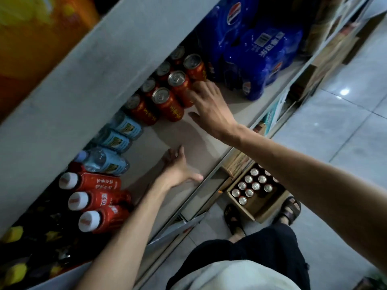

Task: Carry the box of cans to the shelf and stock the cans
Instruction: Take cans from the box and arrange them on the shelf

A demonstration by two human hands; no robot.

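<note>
Cardboard box [272, 208] part-full w/ cans [255, 186]; R hand [211, 107], fingers straight, touching red shelf cans [167, 103]; L hand [178, 168] splayed on shelf [188, 139].

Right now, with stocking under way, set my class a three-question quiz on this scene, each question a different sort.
1. True or false: the box of cans stands on the shelf.
2. Which hand touches the red cans on the shelf: A) left B) right C) both?
3. Fill in: the red bottles have ___ caps.
Key: 1 false, it stands on the floor. 2 B, the right hand; the left hand rests open on the shelf. 3 white.
</note>
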